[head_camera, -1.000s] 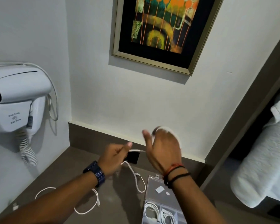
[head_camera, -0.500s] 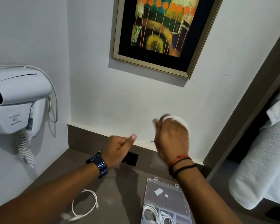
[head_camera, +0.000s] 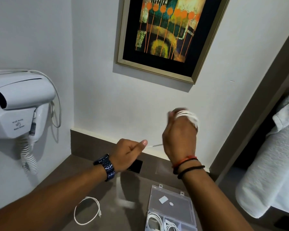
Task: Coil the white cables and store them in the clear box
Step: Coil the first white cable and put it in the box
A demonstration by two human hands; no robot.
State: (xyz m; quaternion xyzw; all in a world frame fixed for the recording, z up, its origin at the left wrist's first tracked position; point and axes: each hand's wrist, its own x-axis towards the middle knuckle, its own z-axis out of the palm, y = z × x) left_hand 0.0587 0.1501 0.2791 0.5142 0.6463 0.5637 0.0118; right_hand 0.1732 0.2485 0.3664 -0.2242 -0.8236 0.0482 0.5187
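On the counter (head_camera: 60, 184) to the left a white cable (head_camera: 88, 210) lies loose, not yet coiled. The left hand (head_camera: 128, 153) pinches a taut strand between thumb and curled fingers — the tail of the cable (head_camera: 188, 116) looped several times around the right hand (head_camera: 179, 138), whose fingers I cannot tell apart. Lower right, the clear box (head_camera: 171, 212) stands open with two coils inside — I'd judge it roughly half done.

Clear box (head_camera: 171, 212) cut off below — dangling cable end (head_camera: 123, 203) motion-blurred.
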